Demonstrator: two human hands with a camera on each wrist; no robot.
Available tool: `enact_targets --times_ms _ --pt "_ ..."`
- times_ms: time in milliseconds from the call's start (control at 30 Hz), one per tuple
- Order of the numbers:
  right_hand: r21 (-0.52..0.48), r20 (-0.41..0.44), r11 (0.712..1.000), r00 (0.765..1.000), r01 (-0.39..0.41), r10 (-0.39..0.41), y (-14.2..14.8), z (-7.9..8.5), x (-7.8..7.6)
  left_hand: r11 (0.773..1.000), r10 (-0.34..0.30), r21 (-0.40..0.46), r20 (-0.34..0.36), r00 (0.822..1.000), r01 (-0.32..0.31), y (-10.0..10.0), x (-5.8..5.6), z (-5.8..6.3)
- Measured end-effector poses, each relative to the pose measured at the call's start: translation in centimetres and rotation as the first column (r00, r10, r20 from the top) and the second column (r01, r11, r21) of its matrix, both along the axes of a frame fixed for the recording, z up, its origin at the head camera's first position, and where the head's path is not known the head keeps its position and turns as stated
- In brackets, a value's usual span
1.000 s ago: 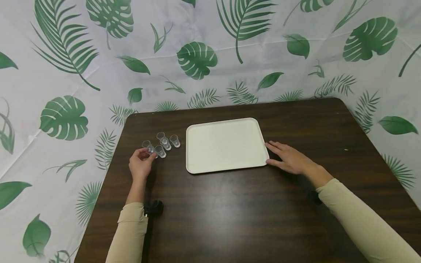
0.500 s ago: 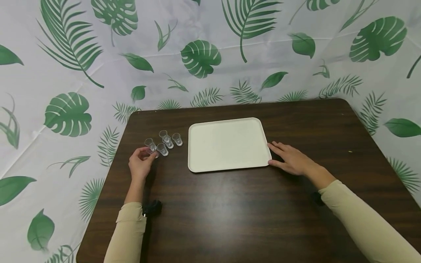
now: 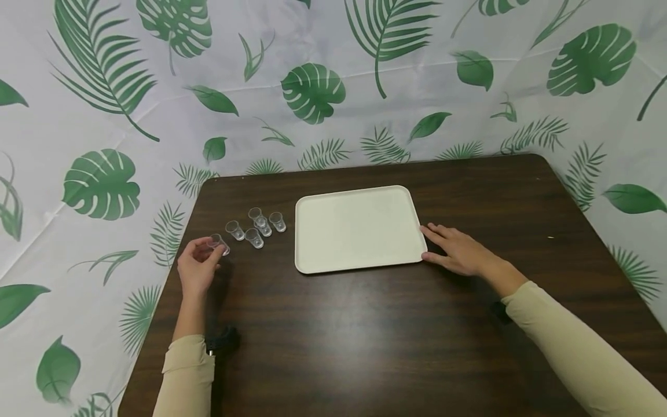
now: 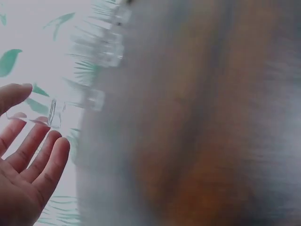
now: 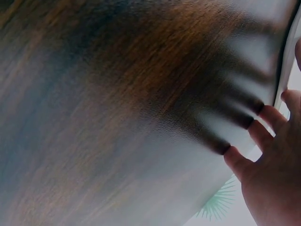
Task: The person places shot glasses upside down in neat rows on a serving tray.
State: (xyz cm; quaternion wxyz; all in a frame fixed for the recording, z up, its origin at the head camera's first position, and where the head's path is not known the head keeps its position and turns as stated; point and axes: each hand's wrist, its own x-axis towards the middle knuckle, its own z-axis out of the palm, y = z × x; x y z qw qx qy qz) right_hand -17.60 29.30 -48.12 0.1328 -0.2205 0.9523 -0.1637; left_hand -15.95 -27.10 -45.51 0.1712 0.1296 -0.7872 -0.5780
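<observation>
My left hand (image 3: 197, 267) pinches a small clear shot glass (image 3: 221, 245) between thumb and fingers, near the table's left side. In the left wrist view the same glass (image 4: 54, 114) lies sideways across the picture, thumb on one side and fingers on the other. Right of that hand stand several more clear shot glasses (image 3: 254, 238) in a loose cluster. A cream rectangular tray (image 3: 359, 231) lies mid-table. My right hand (image 3: 458, 252) rests at the tray's right edge, fingers extended. The right wrist view shows its fingertips (image 5: 233, 157) down on the tabletop by the tray's rim.
The dark wood-grain table (image 3: 354, 336) reaches back to a white cloth backdrop (image 3: 250, 121) printed with green leaves. A small pale speck (image 3: 550, 237) lies on the tabletop toward the right. Both wrists carry dark straps with a camera.
My left hand has drawn one shot glass away from the cluster, moving left and slightly toward me. My right hand stays at the tray's edge, and the tray has not moved.
</observation>
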Motion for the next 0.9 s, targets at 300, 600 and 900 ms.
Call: enact_targets --times_ms 300,600,900 --pt "0.0 0.017 1.0 1.0 0.007 -0.007 0.1 -0.2 0.1 0.968 -0.215 -0.154 -0.094 0.972 0.2 2.2 -1.7 6.1" --pt "-0.023 0.032 1.0 0.999 0.005 -0.004 0.1 0.0 0.0 0.817 -0.486 -0.369 -0.027 0.874 0.443 6.8 -6.0 7.3" --pt "-0.02 0.04 1.0 0.999 0.005 -0.004 0.2 0.1 0.0 0.582 -0.622 -0.591 0.119 0.774 0.559 13.5 -10.1 5.9"
